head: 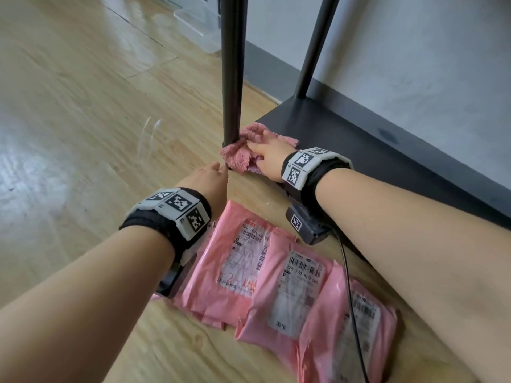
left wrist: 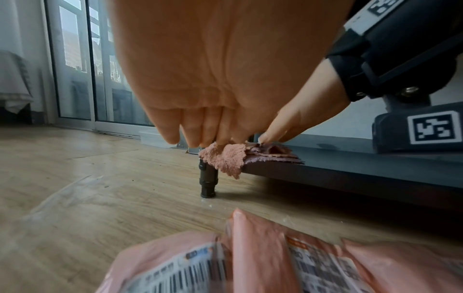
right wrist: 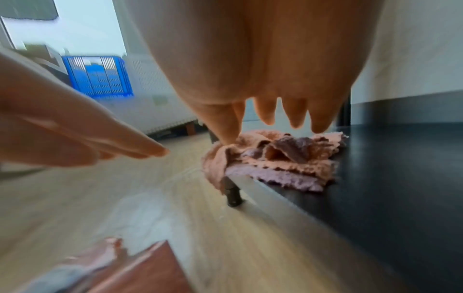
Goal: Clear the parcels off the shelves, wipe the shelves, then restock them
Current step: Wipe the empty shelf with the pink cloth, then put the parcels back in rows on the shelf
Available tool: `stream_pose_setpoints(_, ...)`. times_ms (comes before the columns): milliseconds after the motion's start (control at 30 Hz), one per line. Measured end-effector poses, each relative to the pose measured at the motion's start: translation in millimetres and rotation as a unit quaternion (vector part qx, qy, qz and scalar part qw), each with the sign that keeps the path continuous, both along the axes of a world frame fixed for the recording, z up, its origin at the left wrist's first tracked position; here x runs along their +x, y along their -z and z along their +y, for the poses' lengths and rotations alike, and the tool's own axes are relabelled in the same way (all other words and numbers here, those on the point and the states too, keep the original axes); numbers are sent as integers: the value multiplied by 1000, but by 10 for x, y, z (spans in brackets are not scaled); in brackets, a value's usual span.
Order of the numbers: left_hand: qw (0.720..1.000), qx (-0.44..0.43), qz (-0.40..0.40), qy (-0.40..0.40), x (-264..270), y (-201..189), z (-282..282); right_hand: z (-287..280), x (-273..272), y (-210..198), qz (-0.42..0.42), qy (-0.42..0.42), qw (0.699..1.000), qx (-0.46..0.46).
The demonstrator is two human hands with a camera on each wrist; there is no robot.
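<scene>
A crumpled pink cloth (head: 240,156) (left wrist: 225,156) (right wrist: 275,158) lies on the front left corner of the black bottom shelf (head: 359,150) (left wrist: 375,164) (right wrist: 388,178), draped against the black post (head: 232,78). My right hand (head: 265,156) (right wrist: 270,126) rests on the cloth with straight fingers, its thumb touching the fabric. My left hand (head: 213,172) (left wrist: 195,138) hovers just left of the corner, fingers straight, holding nothing, fingertips close to the cloth's edge. Three pink parcels (head: 243,261) (left wrist: 250,257) with white labels lie on the floor in front of the shelf, under my forearms.
The shelf stands on a short black foot (left wrist: 208,182) (right wrist: 234,196) on wooden flooring. A rear post (head: 315,51) rises by the grey wall. A clear plastic box (head: 201,26) sits behind the post. A blue crate (right wrist: 100,77) and glass doors (left wrist: 82,59) lie farther off.
</scene>
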State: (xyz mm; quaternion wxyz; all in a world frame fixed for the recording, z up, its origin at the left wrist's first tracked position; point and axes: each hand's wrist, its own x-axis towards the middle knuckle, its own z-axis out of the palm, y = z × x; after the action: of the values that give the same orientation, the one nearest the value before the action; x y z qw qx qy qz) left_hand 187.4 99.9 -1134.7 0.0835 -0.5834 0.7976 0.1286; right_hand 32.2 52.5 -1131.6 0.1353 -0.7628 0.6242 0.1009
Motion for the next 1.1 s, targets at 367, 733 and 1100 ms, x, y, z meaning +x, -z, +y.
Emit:
stream_pose_setpoints(367, 982, 45, 13, 180, -792, -298, 615, 1678, -1040, -504, -133, 238, 962, 10)
stream_pose_setpoints(733, 880, 120, -13, 459, -1917, -253, 2109, 4021, -1641, -578, -151, 552, 820, -4)
stream_pose_setpoints(1100, 923, 230, -51, 303, -2153, 16, 2795, 4950, -1300, 75, -312, 679, 664, 14)
